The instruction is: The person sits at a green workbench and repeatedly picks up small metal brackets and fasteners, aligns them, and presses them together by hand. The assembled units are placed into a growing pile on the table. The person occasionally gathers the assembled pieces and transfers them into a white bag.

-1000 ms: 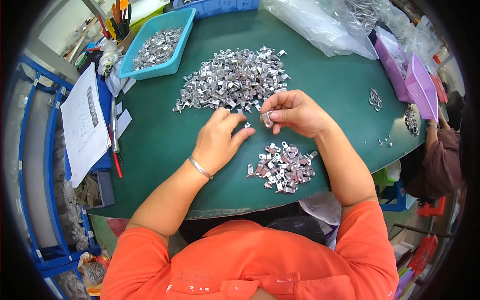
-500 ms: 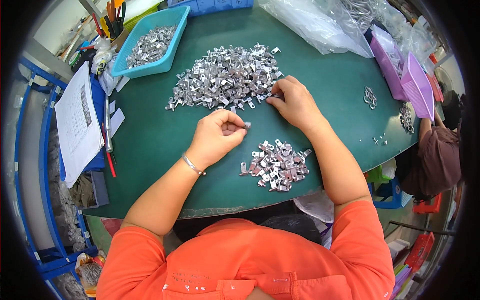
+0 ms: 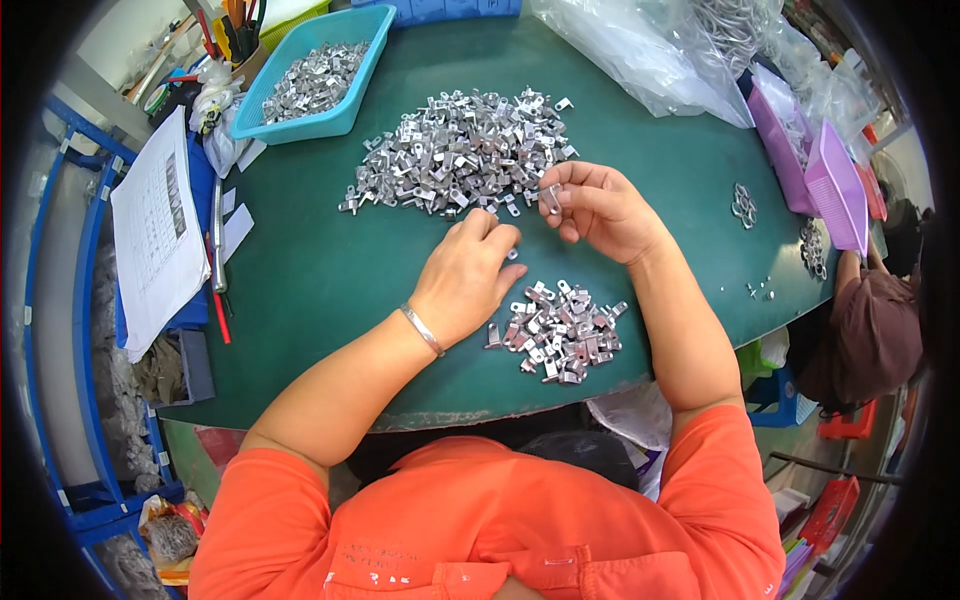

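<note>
Right hand pinches one smooth, grey metal bracket with rounded end; left hand curves around small shiny metal piece, whether clamped I cannot tell.

On the green tabletop, the large silver metal-bracket pile lies behind the small silver metal-bracket pile. The turquoise rectangular plastic basket stands left of the large pile.

bright; edges warped, prob. soft
</note>
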`<action>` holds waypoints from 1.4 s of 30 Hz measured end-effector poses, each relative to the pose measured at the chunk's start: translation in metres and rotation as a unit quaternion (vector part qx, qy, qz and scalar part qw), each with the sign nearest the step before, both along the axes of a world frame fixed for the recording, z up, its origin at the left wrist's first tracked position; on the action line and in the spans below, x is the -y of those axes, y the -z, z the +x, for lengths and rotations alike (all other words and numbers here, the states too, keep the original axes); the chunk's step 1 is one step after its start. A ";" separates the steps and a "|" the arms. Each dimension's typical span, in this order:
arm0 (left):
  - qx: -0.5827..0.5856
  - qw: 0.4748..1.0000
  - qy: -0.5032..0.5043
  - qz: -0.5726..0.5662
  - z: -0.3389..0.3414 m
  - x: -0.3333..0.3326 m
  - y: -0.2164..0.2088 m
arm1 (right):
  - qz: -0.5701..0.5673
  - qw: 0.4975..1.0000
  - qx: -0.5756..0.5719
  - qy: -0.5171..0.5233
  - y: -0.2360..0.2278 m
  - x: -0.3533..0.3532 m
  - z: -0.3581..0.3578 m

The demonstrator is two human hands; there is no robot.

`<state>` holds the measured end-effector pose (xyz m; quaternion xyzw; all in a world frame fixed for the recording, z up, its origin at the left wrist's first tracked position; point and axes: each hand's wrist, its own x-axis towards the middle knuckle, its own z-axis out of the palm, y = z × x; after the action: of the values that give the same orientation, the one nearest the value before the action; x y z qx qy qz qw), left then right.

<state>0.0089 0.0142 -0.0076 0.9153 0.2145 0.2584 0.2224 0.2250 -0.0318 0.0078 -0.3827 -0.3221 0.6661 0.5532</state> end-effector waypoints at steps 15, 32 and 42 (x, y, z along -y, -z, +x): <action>0.112 0.910 -0.002 -0.398 -0.010 -0.012 0.003 | 0.097 0.778 0.610 0.113 -0.009 0.010 0.020; 0.160 0.946 0.137 -0.246 -0.011 0.000 -0.009 | 0.154 0.700 0.690 0.106 0.007 0.001 -0.001; 0.005 0.990 -0.047 0.132 0.014 -0.020 -0.003 | 0.144 0.687 0.707 0.086 0.003 0.002 -0.001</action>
<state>0.0227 0.0338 -0.0048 0.9242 0.2200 0.2996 0.0883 0.2240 -0.0333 0.0045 -0.6817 -0.6755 0.0930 0.2653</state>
